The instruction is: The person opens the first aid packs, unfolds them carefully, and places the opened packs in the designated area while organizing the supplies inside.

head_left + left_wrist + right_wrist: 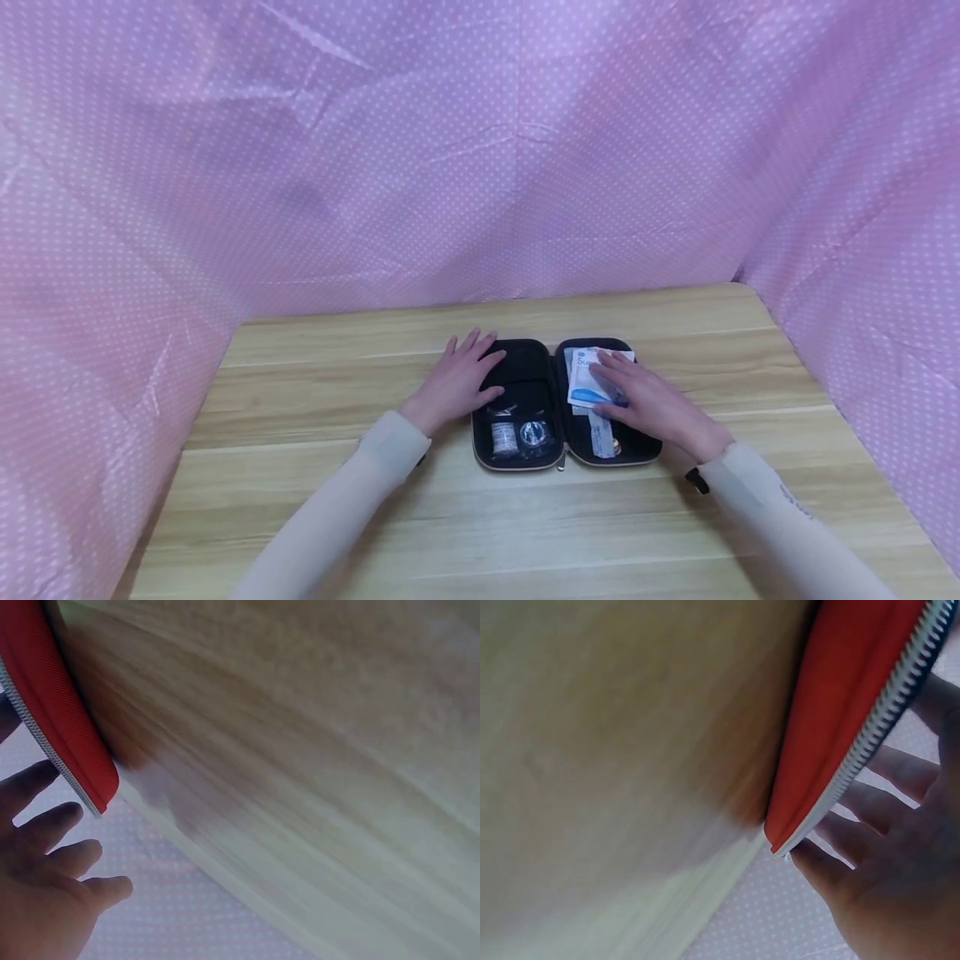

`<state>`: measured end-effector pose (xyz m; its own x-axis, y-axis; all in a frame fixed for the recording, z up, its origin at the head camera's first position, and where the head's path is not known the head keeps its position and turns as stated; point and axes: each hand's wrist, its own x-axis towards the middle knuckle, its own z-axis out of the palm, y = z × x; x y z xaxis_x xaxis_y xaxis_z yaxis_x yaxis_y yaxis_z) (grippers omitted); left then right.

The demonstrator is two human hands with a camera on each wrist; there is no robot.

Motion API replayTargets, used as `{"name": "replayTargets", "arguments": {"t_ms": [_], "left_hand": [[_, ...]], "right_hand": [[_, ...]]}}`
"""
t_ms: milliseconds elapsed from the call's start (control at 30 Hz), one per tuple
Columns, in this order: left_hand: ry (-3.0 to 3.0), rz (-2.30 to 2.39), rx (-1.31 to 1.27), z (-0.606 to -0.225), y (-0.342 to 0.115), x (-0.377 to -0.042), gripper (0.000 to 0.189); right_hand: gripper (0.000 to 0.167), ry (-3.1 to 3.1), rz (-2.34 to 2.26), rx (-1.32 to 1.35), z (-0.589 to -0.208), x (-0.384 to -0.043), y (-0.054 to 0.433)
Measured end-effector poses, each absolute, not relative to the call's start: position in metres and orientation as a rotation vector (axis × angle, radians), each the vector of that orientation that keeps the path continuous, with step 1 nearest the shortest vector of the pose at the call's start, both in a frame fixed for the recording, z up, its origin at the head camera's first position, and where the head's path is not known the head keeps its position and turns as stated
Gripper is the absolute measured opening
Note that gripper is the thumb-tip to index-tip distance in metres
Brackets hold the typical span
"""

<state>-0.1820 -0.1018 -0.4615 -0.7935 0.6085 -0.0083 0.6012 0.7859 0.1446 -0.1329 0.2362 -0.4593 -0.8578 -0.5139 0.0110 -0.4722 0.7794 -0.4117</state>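
A zippered case [519, 395] lies unfolded on the table, black inside; its red outer side [67, 712] shows in both wrist views. My left hand [459, 379], fingers spread, rests over the left half's outer edge. Over the right half lies my right hand [641, 398], its extended fingers on a white packet [583, 385] with blue print. Below that packet are a pale narrow packet [602, 437] and a small gold-coloured round thing [617, 447]. The left half holds a white bundle [504, 438] and a round item [534, 433] in clear wrapping. My right palm hides part of the right half.
The wooden table [300, 417] carries the case near its middle, towards the far edge. Pink dotted cloth [480, 167] hangs behind the table and along both sides. A zipper pull [561, 463] sticks out at the case's near edge.
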Motion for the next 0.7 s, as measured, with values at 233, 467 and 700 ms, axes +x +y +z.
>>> {"name": "replayTargets", "arguments": {"t_ms": [233,467,700], "left_hand": [[2.965,0.148,1.123,-0.4650,-0.1029,-0.1853,0.048],[3.006,0.297,1.218,-0.4656,-0.1040,-0.1868,0.017],[2.994,0.438,1.115,-0.4624,-0.1039,-0.1892,0.011]], "right_hand": [[0.059,2.891,-0.560,-0.876,-0.4579,-0.1341,0.2370],[0.042,2.960,-0.672,-0.890,-0.4524,-0.1318,0.2364],[0.033,3.145,-0.804,-1.000,-0.4509,-0.1296,0.2359]]}}
